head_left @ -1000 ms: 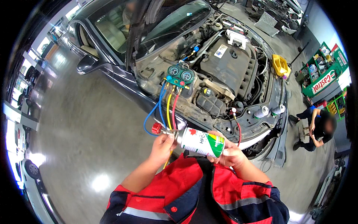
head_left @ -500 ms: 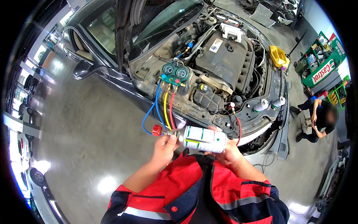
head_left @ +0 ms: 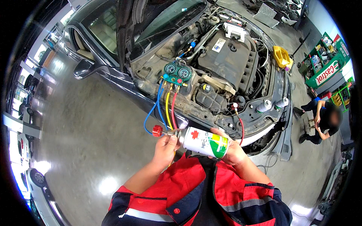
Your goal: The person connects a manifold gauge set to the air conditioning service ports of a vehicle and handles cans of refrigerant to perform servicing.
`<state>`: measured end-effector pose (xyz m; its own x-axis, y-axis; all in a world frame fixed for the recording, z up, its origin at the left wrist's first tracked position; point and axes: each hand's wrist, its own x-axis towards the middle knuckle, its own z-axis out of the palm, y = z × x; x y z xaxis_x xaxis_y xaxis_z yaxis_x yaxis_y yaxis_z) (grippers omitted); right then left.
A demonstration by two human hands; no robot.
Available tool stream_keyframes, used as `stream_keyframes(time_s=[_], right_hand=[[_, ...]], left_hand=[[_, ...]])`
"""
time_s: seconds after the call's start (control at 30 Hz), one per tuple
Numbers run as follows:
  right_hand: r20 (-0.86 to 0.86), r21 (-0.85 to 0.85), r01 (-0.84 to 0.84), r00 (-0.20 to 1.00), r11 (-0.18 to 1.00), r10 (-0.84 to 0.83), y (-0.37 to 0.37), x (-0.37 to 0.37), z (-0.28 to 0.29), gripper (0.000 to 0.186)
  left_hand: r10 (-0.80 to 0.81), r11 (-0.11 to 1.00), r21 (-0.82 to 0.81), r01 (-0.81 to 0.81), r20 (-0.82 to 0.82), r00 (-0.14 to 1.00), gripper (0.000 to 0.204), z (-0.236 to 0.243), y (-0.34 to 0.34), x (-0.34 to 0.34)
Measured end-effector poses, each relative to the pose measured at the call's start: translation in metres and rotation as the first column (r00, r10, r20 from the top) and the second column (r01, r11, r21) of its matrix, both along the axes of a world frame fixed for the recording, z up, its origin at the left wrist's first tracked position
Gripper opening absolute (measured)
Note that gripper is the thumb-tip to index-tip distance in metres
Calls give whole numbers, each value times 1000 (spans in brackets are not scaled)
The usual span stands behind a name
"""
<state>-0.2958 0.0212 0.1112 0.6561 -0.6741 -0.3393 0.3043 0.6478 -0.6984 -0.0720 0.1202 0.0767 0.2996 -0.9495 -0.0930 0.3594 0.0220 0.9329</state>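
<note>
A white and green refrigerant can [head_left: 201, 141] lies sideways in front of my chest, its neck toward the left. My right hand [head_left: 234, 151] is wrapped round the base end. At the neck, my left hand [head_left: 164, 151] grips the can tap valve [head_left: 171, 133], whose red knob [head_left: 157, 130] sticks out past the fingers. Beyond the can, a manifold gauge set [head_left: 176, 76] with two dials rests on the car's fender side. Blue [head_left: 149, 112], yellow [head_left: 168, 107] and red hoses [head_left: 173, 109] hang down from it; their lower ends are partly hidden behind my hands and the can.
The dark car's engine bay [head_left: 226, 60] is exposed under its raised hood. Two more cans [head_left: 264, 106] stand at the front edge, near a yellow container [head_left: 281, 57]. A small gauge [head_left: 235, 105] carries a red hose. To the right, a person [head_left: 320, 118] sits by a green rack [head_left: 328, 69].
The can has turned about its long axis, bringing a red leaf mark and a green and yellow patch into view. The red knob has shifted slightly left. Both hands keep their hold.
</note>
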Motion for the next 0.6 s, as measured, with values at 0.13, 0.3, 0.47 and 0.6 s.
stream_keyframes(time_s=[0.13, 0.3, 0.47, 0.6], right_hand=[[167, 29, -357, 923, 934, 348, -18, -19, -26, 50], [143, -46, -248, 957, 968, 252, -19, -13, -33, 49], [176, -8, -220, 960, 975, 218, -13, -14, -26, 51], [147, -39, -147, 977, 988, 151, -9, -9, -20, 55]], left_hand=[[-20, 999, -25, 20, -4, 1000, 38, 4, 0, -3], [-60, 997, -44, 60, -16, 998, 44, 3, 2, -5], [-92, 995, -25, 94, 66, 994, 45, 10, -1, -3], [-102, 994, -40, 104, 45, 994, 46, 2, 2, 1]])
